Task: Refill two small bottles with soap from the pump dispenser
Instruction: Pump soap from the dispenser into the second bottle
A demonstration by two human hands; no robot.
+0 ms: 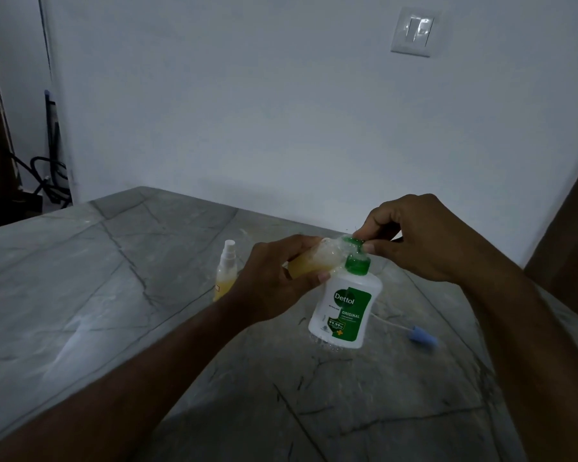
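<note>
A white Dettol pump dispenser (344, 308) with a green collar stands on the marble table (114, 295). My right hand (421, 238) curls its fingers over the green pump head (356, 243). My left hand (274, 278) grips a small clear bottle (314, 261) partly filled with yellowish soap, tilted on its side with its mouth against the pump spout. A second small bottle (226, 271) with a white spray top stands upright just left of my left hand, holding yellowish liquid.
A white tube with a blue cap (422, 338) lies on the table right of the dispenser. The white wall with a switch plate (412, 31) stands behind. Dark cables (44, 175) hang at the far left beyond the table edge.
</note>
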